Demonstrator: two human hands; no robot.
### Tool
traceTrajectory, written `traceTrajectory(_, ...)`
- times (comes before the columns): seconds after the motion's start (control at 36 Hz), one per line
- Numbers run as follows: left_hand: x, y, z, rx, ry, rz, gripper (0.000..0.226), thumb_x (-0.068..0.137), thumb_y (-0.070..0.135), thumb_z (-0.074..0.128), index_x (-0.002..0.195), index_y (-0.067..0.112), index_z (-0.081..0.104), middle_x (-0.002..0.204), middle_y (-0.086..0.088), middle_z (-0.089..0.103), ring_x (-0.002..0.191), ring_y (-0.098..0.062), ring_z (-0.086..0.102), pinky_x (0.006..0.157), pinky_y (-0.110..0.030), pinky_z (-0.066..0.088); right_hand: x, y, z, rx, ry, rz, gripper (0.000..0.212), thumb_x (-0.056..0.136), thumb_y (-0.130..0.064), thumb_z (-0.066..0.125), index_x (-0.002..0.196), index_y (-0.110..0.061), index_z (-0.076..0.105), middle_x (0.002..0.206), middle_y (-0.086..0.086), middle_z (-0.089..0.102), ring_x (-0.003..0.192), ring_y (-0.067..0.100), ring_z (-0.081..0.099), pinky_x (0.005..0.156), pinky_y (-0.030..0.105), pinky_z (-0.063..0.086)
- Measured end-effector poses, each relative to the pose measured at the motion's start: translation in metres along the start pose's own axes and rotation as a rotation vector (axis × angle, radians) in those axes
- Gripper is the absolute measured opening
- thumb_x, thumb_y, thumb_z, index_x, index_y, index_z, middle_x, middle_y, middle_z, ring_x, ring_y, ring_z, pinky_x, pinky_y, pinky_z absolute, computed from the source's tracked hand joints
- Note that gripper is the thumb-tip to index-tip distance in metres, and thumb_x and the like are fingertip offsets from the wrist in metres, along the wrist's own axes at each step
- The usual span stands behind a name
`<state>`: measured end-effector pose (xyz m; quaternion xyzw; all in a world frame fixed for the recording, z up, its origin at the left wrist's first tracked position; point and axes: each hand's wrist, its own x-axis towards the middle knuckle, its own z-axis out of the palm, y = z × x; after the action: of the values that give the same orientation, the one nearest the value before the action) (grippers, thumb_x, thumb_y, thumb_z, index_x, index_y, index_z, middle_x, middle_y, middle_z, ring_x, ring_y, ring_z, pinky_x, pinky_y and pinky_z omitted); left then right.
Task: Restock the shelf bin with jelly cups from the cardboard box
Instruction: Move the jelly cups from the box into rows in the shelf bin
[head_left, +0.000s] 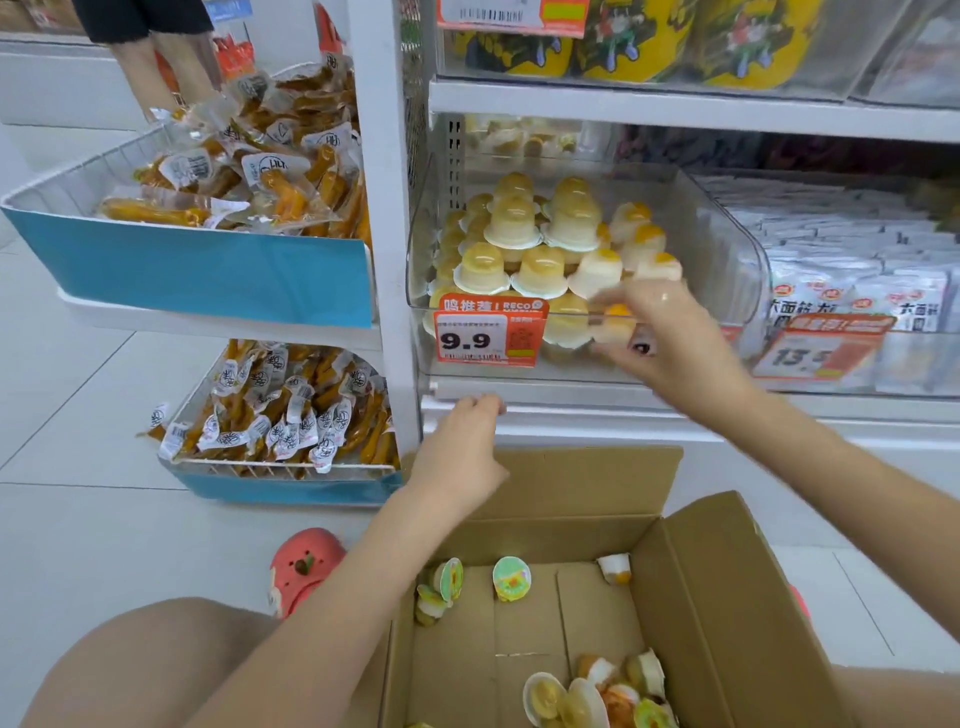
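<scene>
A clear shelf bin (423, 291) holds stacked jelly cups (540, 228) with white bases and yellow tops. My right hand (670, 343), blurred, is at the bin's front right and pinches a jelly cup (618, 318) between thumb and fingers; another cup (661, 267) sits just above its fingers. My left hand (462, 447) is lower, with its fingers curled against the white shelf rail (571, 402) below the bin. The open cardboard box (727, 597) stands in front of me with several loose jelly cups (511, 578) on its bottom, more piled at the near right corner.
A red 9.9 price tag (485, 338) hangs on the bin's front. To the left stand blue-and-white wire baskets (208, 270) of packaged snacks. White sachet packs (852, 280) fill the bin on the right. A pink shoe (304, 566) lies on the tiled floor; another person's legs (161, 67) stand at the back left.
</scene>
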<state>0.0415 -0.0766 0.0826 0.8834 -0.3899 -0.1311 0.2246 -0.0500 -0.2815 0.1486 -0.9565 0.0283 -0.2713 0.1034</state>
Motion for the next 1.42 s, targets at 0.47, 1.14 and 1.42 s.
traceTrajectory(0.47, -0.082, -0.116, 0.178, 0.580, -0.881, -0.051, 0.053, 0.085, -0.007, 0.051, 0.135, 0.006, 0.038, 0.135, -0.015, 0.042, 0.123, -0.032, 0.045, 0.101, -0.041, 0.041, -0.254, 0.004, 0.175, 0.128, -1.164, 0.434, 0.051, 0.086, -0.024, 0.065, 0.130, -0.033, 0.041, 0.122, 0.000, 0.050, 0.108, 0.018, 0.053, 0.082, 0.030, 0.046)
traceTrajectory(1.14, -0.083, -0.139, 0.249, 0.250, -0.808, -0.332, 0.059, 0.079, 0.011, 0.069, 0.131, 0.008, 0.039, 0.134, -0.013, 0.035, 0.117, -0.031, 0.051, 0.096, -0.034, 0.045, -0.276, -0.005, 0.235, 0.474, -1.070, 0.746, 0.029, 0.076, -0.026, 0.068, 0.100, -0.034, 0.054, 0.098, -0.004, 0.058, 0.087, 0.012, 0.056, 0.070, 0.018, 0.046)
traceTrajectory(1.42, -0.042, -0.067, 0.136, -0.368, -0.292, -0.273, 0.071, 0.060, 0.011, 0.085, 0.118, 0.014, 0.045, 0.111, 0.001, 0.054, 0.100, -0.015, 0.053, 0.076, -0.020, 0.041, -0.166, -0.025, 0.147, 1.123, -0.507, 1.160, 0.019, 0.090, -0.012, 0.057, 0.106, -0.017, 0.064, 0.088, -0.002, 0.058, 0.078, 0.015, 0.048, 0.073, 0.032, 0.039)
